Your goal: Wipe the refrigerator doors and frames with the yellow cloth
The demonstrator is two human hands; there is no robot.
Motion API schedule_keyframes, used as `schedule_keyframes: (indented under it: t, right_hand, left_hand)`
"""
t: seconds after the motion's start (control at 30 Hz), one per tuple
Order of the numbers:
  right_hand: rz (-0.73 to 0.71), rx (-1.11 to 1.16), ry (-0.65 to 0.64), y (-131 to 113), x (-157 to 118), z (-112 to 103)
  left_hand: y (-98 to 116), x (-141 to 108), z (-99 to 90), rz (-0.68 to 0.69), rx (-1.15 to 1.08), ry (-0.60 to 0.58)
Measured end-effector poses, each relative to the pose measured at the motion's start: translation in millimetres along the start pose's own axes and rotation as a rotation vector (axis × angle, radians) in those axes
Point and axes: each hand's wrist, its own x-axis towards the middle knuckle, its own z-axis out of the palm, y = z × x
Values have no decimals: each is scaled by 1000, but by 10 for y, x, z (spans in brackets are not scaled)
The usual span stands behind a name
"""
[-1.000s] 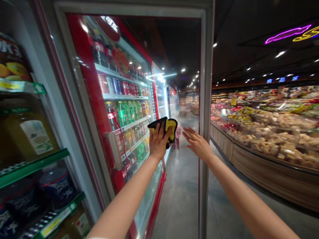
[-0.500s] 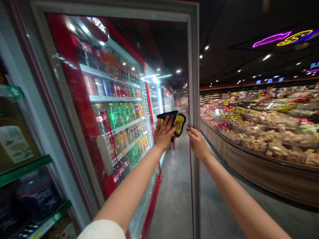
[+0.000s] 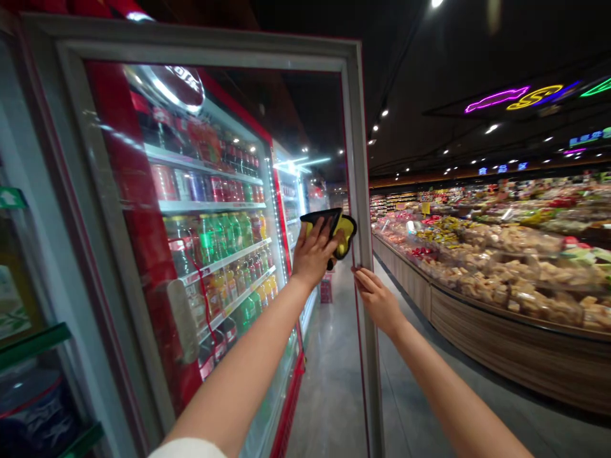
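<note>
My left hand point(image 3: 312, 254) presses a yellow cloth with black edging point(image 3: 344, 236) against the glass pane point(image 3: 305, 114) of an open fridge door. Its fingers lie over the folded cloth, near the pane's right side. Just to the right and a little lower, my right hand point(image 3: 377, 298) grips the grey door frame point(image 3: 361, 191) at its outer edge, fingertips on the near face. Through the glass, a red drinks cooler point(image 3: 114, 191) shows shelves of bottles and cans.
At the left, green-edged shelves point(image 3: 35, 346) hold large bottles. A wood-sided display counter point(image 3: 477, 337) heaped with bagged goods curves along the right. Grey floor point(image 3: 329, 381) runs between, with coolers along the left side of the aisle.
The view has tilted up and shifted slightly, so the door's top edge shows lower. My right hand sits lower on the frame relative to my left, which stays on the cloth.
</note>
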Motion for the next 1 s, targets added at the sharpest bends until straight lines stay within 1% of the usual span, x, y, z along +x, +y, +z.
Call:
schedule_keyframes:
  t: [0.03, 0.1, 0.13, 0.17, 0.2, 0.27, 0.3, 0.33, 0.4, 0.43, 0.47, 0.5, 0.57, 0.63, 0.7, 0.73, 0.8, 0.87, 0.93, 0.97, 1.0]
  right_hand:
    - [-5, 3, -4, 2, -6, -1]
    - [-6, 6, -24, -4, -14, -11]
    - [-4, 5, -33, -8, -14, -19]
    - [-3, 0, -41, -12, -11, -28]
    - [-5, -8, -47, -15, -6, -38]
    - [-16, -30, -58, -10, 9, -55]
    - [-23, -39, -68, -3, 15, -61]
    - [-30, -45, -77, 6, 19, -65]
    - [-41, -51, -91, 22, 19, -66]
    - [-44, -56, -98, 25, 15, -65]
    - [-47, -64, -102, 24, 12, -65]
    - [-47, -75, -105, 17, 11, -66]
    - [-50, -99, -111, -13, 26, -76]
    - [-57, -116, -111, -53, 86, -94]
    - [-57, -120, -112, -90, 205, -115]
    - [-49, -120, -112, -101, 288, -123]
    - [-23, -121, -108, -104, 492, -135]
    - [1, -124, -97, -81, 718, -139]
    - [14, -121, -83, -44, 930, -138]
    - [19, -119, -75, -28, 1020, -135]
    - [25, -116, -67, -17, 1097, -130]
  left_hand:
    - [-16, 2, -21, -45, 2, 17]
    - [10, -90, -13, -143, 8, 42]
    - [44, -151, 10, -157, 6, 40]
    - [82, -196, 37, -137, 0, 26]
    - [114, -208, 59, -84, -9, 4]
    - [126, -105, 63, 52, -35, -38]
    - [97, 2, 37, 87, -45, -46]
    - [44, 127, -7, 81, -52, -42]
    - [-108, 348, -127, -13, -47, -9]
    - [-188, 406, -188, -76, -33, 15]
    - [-257, 412, -237, -138, -14, 41]
    - [-308, 364, -268, -194, 7, 65]
    - [-338, 134, -259, -269, 45, 96]
    - [-287, -153, -176, -266, 56, 81]
    - [-216, -328, -89, -144, 45, 30]
    - [-200, -338, -69, -80, 38, 6]
    - [-253, -212, -100, 2, 28, -14]
    - [-413, 9, -210, -25, 32, 20]
    - [-608, 159, -336, -134, 45, 106]
    - [-687, 166, -381, -198, 51, 156]
    - [-738, 120, -404, -259, 58, 201]
